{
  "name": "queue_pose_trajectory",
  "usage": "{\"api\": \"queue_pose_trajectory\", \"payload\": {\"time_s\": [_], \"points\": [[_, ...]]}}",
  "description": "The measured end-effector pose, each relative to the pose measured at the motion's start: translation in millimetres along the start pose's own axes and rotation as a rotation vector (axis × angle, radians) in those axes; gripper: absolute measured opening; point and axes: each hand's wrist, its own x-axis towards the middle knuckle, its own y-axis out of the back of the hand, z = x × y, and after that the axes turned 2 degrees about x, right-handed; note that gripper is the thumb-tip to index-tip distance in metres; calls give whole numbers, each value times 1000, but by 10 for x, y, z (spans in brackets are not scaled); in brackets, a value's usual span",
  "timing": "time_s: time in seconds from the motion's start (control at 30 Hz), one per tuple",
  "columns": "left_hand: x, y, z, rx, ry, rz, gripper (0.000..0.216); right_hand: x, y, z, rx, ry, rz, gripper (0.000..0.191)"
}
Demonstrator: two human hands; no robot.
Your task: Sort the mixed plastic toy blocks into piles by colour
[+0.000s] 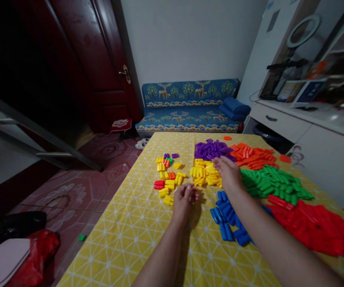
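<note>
My left hand (185, 200) hovers at or just above the tablecloth, beside the near end of a scattered group of yellow pieces (169, 184). Its fingers are loosely bent and apart, and I see nothing in them. My right hand (228, 172) reaches to the right edge of a heap of yellow plastic pieces (200, 172), fingers stretched out flat. Part of that heap is hidden behind it. Behind the fingertips lies a purple heap (210, 150). Blue pieces (226, 211) lie between my forearms. A few red pieces (159, 184) sit among the scattered yellow ones.
Orange (252, 155), green (275, 181) and red heaps (315, 225) line the right side of the table (124, 239). Beyond its far edge stands a blue sofa (178, 115). A white cabinet (318, 151) is at the right. One green piece (81, 238) lies on the floor.
</note>
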Motion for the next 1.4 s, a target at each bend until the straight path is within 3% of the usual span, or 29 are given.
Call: {"api": "queue_pose_trajectory", "payload": {"time_s": [0.07,0.17,0.3,0.43,0.57,0.67,0.77,0.93,1.03,1.2,1.4], "points": [[-21,-19,42,0,-16,14,49,-351,-105,92,105,-61,-31,37],[-58,-18,127,42,-104,96,47,-918,-255,259,65,-143,-194,37],[-96,53,201,143,-269,283,46,-1362,-324,453,-91,-52,-255,30],[-158,91,214,282,-361,258,41,-1443,-280,563,-229,60,-232,23],[-122,112,280,533,-483,231,26,-1420,-259,612,-231,72,-240,25],[134,186,415,760,-640,251,17,-1416,-262,634,-220,90,-191,29],[558,257,600,1084,-755,234,26,-1436,-268,639,-205,51,-207,34],[1221,207,834,1626,-570,125,39,-1465,-282,599,-165,-7,-256,35],[1497,146,850,1820,-444,71,50,-1460,-291,583,-176,-11,-257,34],[1843,136,785,1937,-230,8,66,-1445,-294,623,-219,31,-249,32],[1939,139,803,1952,-250,-40,39,-1439,-302,653,-214,49,-258,29]]}}
